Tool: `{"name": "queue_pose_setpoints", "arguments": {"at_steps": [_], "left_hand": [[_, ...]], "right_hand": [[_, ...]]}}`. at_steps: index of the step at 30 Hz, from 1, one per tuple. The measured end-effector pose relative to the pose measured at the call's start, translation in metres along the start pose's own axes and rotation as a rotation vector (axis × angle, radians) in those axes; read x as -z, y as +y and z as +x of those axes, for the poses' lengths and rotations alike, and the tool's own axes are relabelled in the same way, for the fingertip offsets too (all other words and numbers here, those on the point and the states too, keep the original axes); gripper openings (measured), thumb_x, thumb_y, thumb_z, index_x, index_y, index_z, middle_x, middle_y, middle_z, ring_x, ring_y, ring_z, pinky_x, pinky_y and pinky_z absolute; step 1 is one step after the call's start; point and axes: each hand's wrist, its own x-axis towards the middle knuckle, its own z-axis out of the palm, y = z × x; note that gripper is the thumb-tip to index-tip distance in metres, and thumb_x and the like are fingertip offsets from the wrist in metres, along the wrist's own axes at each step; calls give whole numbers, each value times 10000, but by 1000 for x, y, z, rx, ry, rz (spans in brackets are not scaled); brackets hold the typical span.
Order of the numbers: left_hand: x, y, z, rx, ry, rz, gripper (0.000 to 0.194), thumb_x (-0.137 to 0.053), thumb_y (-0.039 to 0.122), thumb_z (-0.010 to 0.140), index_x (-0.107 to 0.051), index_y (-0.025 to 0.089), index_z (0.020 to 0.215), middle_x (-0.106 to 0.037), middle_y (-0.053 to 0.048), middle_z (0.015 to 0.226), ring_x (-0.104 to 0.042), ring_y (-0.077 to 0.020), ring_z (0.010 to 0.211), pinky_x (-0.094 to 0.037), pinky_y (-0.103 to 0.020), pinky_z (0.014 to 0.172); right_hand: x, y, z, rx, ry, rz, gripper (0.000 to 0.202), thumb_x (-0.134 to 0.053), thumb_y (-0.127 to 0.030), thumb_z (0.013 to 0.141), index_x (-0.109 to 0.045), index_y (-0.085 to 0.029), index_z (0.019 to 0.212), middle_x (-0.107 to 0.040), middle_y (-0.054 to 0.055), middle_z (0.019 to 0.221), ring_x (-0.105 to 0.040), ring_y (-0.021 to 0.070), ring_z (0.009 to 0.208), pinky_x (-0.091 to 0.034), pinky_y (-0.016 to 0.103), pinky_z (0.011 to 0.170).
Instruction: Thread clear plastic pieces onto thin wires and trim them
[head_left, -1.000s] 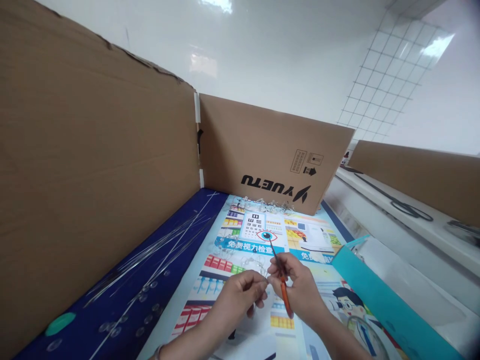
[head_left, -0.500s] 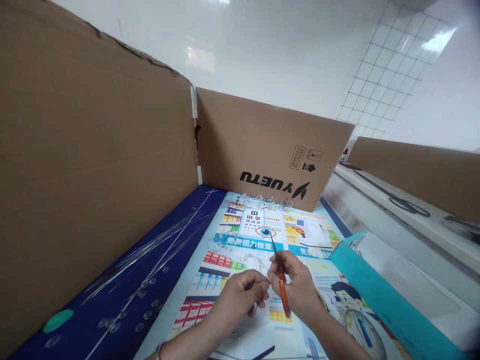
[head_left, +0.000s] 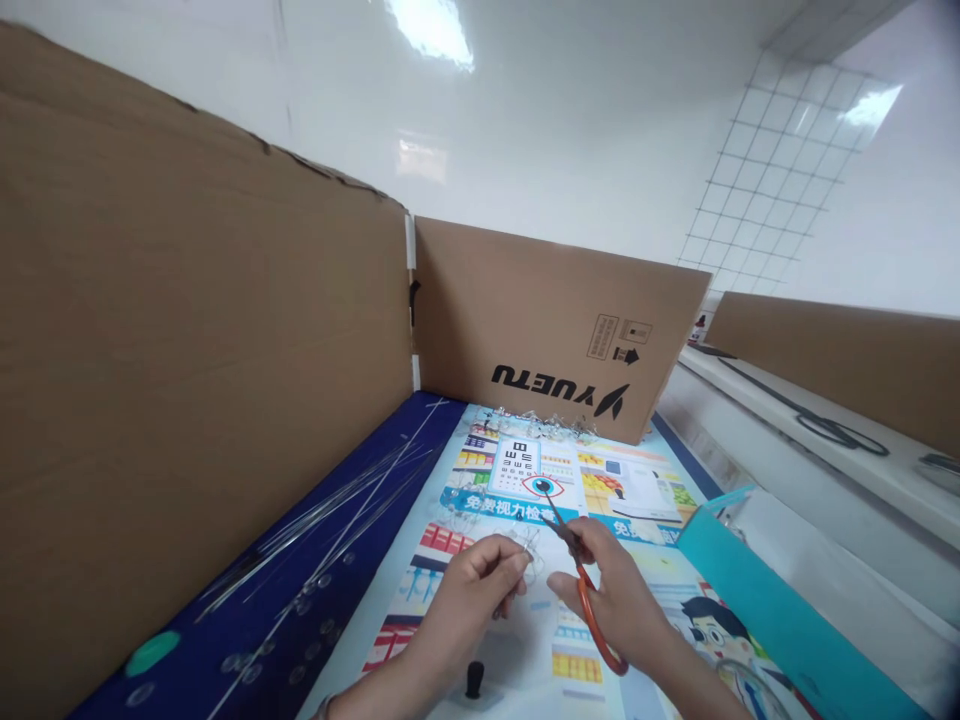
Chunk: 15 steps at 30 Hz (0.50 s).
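Observation:
My right hand (head_left: 619,590) holds orange-handled scissors (head_left: 592,615), with the dark blades parted and pointing away toward the printed eye. Just left of it, my left hand (head_left: 487,580) is closed in a pinch; what lies between its fingertips is too small to make out. Thin clear loops (head_left: 534,550) show beside those fingertips. Both hands are over a printed poster (head_left: 517,650), and a small black object (head_left: 475,680) lies below my left hand.
Cardboard panels (head_left: 210,330) stand at the left and back. Thin wires (head_left: 322,510), clear discs (head_left: 326,627) and a green piece (head_left: 152,653) lie on blue cloth. More clear pieces (head_left: 540,425) line the back panel. A teal box (head_left: 780,610) is at right.
The scissors have opened and moved slightly away from my left fingertips, with my right thumb spread wider. The black object has come into sight. The camera view has shifted a little.

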Motion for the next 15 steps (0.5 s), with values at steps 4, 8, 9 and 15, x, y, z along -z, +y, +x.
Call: {"name": "queue_pose_setpoints", "arguments": {"at_steps": [4,8,9,15], "left_hand": [[-1,0,-2,-12,-9,-2,233,-530,348,812,-533,144,699,-506,16,609,-401,-76,490,-305,-202,474],[-3,0,-3,-9,-17,18,235,-525,354,816,-524,146,707,-502,18,614,-402,-78,496,-303,-205,477],[-3,0,-3,-5,-18,23,236,-527,355,815,-522,145,707,-500,19,612,-400,-78,494,-301,-206,475],[-4,-1,-3,7,-46,41,235,-522,351,814,-522,142,706,-504,12,616,-400,-81,496,-305,-210,477]], "right_hand": [[4,-3,0,28,-50,-103,273,-650,-300,683,-516,-219,907,-533,32,905,-492,191,812,-420,311,708],[3,-3,-1,30,-52,-168,275,-678,-312,663,-525,-220,873,-537,27,897,-492,189,800,-413,302,690],[3,-2,-1,32,-51,-179,283,-686,-318,657,-528,-221,871,-539,26,895,-492,189,798,-411,301,690],[-3,5,-1,58,-38,-213,314,-695,-355,672,-536,-226,911,-540,20,871,-491,184,777,-407,300,690]]}}
